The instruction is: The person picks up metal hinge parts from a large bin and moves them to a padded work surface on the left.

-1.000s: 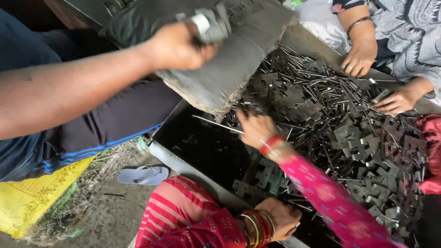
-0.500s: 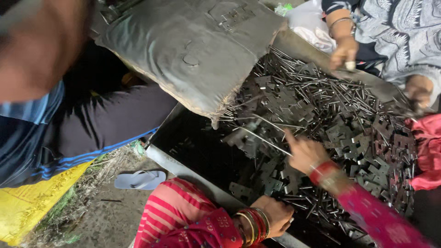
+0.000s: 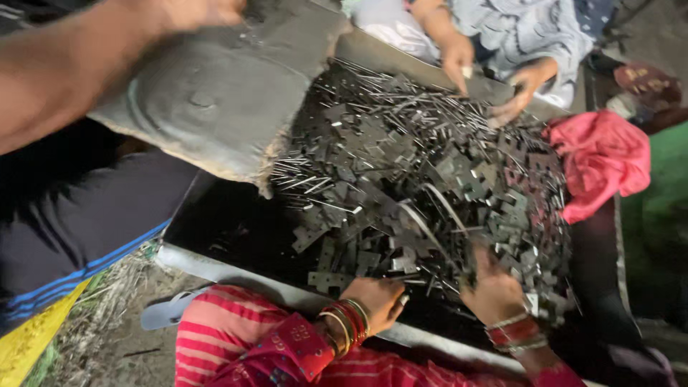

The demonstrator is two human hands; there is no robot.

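Metal pieces: dark, flat cross-shaped plates and thin rods heaped in a black tray, filling its middle and right.
Your left hand: rests at the near edge of the heap, fingers curled; you cannot tell if it grips a piece.
Your right hand: dug into the near right of the pile, fingers buried, grip unclear.
Far side: another person's hands touch the heap.
Right: pink cloth.

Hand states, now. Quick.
Left hand: fingers curled at the near edge of the tray; a grip cannot be told.
Right hand: blurred, dug into the pile of metal pieces; open or closed cannot be told.
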